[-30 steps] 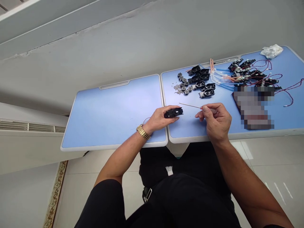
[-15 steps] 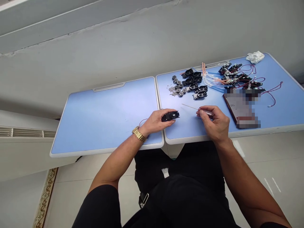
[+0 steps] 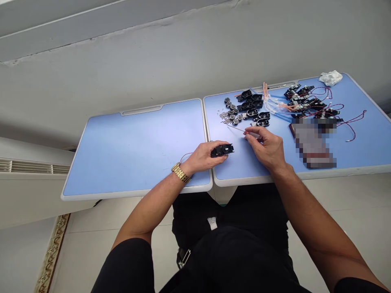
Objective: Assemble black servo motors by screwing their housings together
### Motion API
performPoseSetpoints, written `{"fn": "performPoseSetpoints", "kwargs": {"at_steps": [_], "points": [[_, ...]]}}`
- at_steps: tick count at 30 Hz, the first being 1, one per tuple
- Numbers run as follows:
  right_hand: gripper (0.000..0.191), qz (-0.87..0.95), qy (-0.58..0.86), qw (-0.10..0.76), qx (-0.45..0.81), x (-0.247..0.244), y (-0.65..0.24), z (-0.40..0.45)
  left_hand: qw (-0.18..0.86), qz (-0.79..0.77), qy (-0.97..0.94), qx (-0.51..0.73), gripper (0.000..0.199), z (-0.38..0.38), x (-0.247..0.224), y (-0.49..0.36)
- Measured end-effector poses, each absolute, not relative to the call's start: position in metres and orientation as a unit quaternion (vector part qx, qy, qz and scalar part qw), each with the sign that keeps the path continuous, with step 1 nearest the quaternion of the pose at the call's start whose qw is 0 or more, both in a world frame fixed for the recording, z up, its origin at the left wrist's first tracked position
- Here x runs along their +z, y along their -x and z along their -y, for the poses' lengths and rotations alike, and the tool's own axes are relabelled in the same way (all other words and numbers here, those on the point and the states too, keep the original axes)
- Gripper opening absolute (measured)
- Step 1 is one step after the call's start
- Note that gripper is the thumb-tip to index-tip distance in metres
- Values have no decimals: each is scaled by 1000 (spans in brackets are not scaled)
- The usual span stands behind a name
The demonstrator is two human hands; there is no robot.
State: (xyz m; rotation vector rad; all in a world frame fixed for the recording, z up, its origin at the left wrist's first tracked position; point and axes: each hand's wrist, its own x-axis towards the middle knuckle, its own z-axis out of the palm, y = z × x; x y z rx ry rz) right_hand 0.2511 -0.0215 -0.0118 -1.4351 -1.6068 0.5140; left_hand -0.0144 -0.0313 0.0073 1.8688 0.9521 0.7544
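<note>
1. Over the right blue tabletop point(image 3: 241, 165), by the seam: black housing point(image 3: 222, 150), left hand point(image 3: 201, 157) partly closed, thumb and fingers around it.
2. Right hand point(image 3: 269, 148) curled, thumb and fingertips pinching screwdriver point(image 3: 253, 133); tip just beside loose screws point(image 3: 225, 118), clear of housing.
3. Flat dark-edged slab point(image 3: 311, 142) right of that hand: pixelated, any writing unreadable.
4. White patch point(image 3: 212, 223) on black clothing: too small to read.

The person wears a plain black shirt point(image 3: 235, 260) with short black sleeves point(image 3: 128, 258) and black cloth trousers point(image 3: 190, 209). A shiny gold metal link band point(image 3: 181, 173) (it looks like a watch) circles the left wrist point(image 3: 189, 166). A silver box-shaped buckle point(image 3: 186, 256) and a white fringed strip point(image 3: 213, 224) show near the waist.
</note>
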Motion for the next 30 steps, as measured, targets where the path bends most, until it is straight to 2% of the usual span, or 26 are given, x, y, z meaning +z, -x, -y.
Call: {"fn": "performPoseSetpoints", "kwargs": {"at_steps": [30], "points": [[26, 627, 590, 456, 223, -18, -252, 26, 434, -393, -753, 300, 41, 31, 7, 14]]}}
